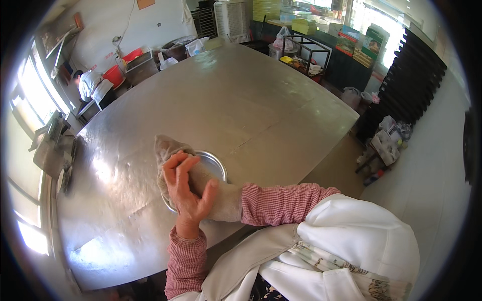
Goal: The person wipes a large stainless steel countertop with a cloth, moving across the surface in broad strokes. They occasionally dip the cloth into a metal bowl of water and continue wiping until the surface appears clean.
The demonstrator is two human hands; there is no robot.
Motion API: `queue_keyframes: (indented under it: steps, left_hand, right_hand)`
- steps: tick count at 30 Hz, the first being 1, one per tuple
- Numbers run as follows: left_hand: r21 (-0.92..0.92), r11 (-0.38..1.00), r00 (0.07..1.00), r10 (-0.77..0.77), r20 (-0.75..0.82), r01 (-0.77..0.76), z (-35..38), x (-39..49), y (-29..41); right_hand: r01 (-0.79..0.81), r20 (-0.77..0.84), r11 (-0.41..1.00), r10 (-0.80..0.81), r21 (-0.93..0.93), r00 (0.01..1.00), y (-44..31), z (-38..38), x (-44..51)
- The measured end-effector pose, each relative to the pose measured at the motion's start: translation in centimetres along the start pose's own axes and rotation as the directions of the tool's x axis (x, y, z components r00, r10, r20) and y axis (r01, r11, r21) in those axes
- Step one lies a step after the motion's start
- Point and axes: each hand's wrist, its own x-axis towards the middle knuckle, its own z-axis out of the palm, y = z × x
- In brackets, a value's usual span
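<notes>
A brown cloth covering [226, 201] reaches from the checked cuff of my right sleeve over the forearm and hand, and its loose, folded end points up and left. My right hand is hidden inside or under this cloth, so its fingers do not show. My left hand [190, 192] is bare and lies across the cloth, fingers bent onto it and thumb held apart on the near side. Beneath both hands stands a round metal bowl [225, 169], partly covered by them; its contents cannot be made out.
The bowl stands on a large metal-topped table [263, 109]. At the far left a person [92, 86] bends over beside a red bucket [113, 75]. Beyond the table are a dark frame rack [307, 50] and boxes. A small stand [384, 148] with bags is at right.
</notes>
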Motion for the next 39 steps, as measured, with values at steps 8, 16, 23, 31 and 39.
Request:
queue_keyframes:
  steps: [8, 16, 23, 31, 39]
  left_hand:
    - [-0.93, -0.312, 0.933, -0.233, 0.273, 0.195, 1.6, -2.0, 2.4]
    - [-0.744, -0.031, 0.534, -0.677, 0.507, 0.667, -3.0, -16.7, -1.6]
    - [-0.79, -0.138, 0.201, -0.928, 0.314, 0.597, -1.9, -16.9, -3.7]
    - [-0.772, -0.08, 0.188, -0.949, 0.252, 0.63, 0.2, -14.4, -7.1]
    - [-0.766, -0.058, 0.053, -0.991, 0.12, 0.64, 0.4, -12.2, -7.0]
  right_hand:
    - [-0.119, 0.01, 0.945, 0.122, 0.305, 0.993, -8.4, -2.4, -1.2]
    - [-0.158, -0.319, 0.986, 0.164, 0.046, 0.933, -11.5, -14.9, -7.9]
    - [-0.284, -0.302, -0.121, 0.175, -0.951, 0.937, 5.6, -24.0, -22.5]
    - [-0.542, -0.396, 0.158, 0.522, -0.825, 0.755, 5.8, -17.0, -18.1]
    - [-0.414, -0.365, 0.035, 0.412, -0.909, 0.835, 6.2, -16.6, -18.9]
